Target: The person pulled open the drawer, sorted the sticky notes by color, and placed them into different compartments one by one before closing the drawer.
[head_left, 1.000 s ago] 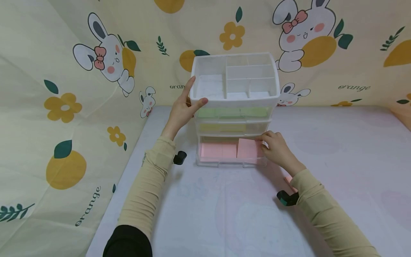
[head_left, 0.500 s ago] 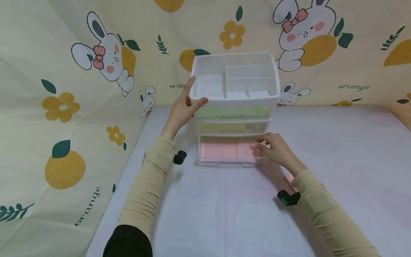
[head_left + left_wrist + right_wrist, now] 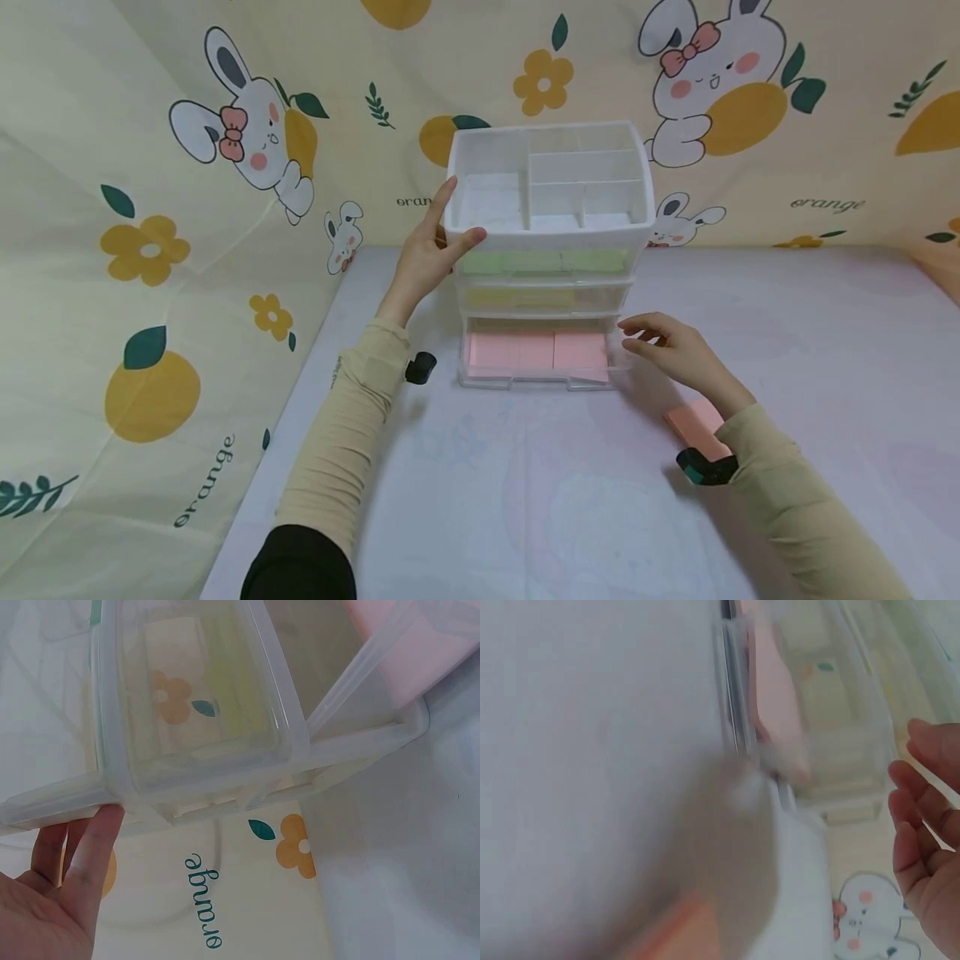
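A white and clear drawer organizer stands on the table, its bottom drawer pulled out. Pale pink paper pads lie side by side in that drawer. My left hand grips the organizer's top tray at the left front corner, thumb on the rim; in the left wrist view its fingers reach under the edge. Just right of the drawer, my right hand hovers with loosely bent fingers and nothing in them. A salmon pad lies on the table, partly hidden behind the right sleeve.
Green paper shows through the upper drawer and yellow paper through the middle one, both pushed in. The divided top tray holds nothing visible. Behind stands a cloth backdrop printed with rabbits and oranges.
The right hand has let go of the right pink pad, which dropped from tilted to flat in the bottom drawer, then moved right, uncovering more of the salmon pad. The left hand stays put.
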The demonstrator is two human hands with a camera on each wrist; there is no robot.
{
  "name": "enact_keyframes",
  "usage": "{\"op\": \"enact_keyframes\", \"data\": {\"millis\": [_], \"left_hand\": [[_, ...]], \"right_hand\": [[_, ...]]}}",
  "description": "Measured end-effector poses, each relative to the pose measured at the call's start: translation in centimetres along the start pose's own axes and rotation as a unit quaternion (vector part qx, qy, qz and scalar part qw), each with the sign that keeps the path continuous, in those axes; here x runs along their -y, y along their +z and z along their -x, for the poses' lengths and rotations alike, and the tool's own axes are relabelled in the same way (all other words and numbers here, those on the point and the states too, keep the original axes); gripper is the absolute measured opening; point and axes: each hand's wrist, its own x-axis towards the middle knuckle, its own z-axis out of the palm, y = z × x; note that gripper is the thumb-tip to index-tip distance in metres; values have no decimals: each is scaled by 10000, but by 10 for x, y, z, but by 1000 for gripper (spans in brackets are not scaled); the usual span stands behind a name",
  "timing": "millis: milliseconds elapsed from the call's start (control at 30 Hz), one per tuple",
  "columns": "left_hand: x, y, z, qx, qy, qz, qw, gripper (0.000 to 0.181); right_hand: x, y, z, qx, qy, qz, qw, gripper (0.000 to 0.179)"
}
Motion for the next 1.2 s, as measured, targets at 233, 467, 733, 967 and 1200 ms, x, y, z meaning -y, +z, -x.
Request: {"op": "enact_keyframes", "data": {"millis": [233,467,733,967,1200], "left_hand": [[1,0,-1,-13,19,9,10000,75],[2,0,-1,-1,-15,42,10000,75],[1,-1,0,-6,-33,71,10000,75],[1,0,-1,-9,-41,87,10000,74],[1,0,-1,-7,-73,72,9999,75]], "right_hand": [[-20,-20,19,328,179,234,9990,37],[-42,-34,38,723,250,551,9956,35],[-61,-42,54,1197,585,725,9884,29],[-72,-42,61,1655,754,819,9799,41],[-74,-40,64,2150,673,570,9726,55]]}}
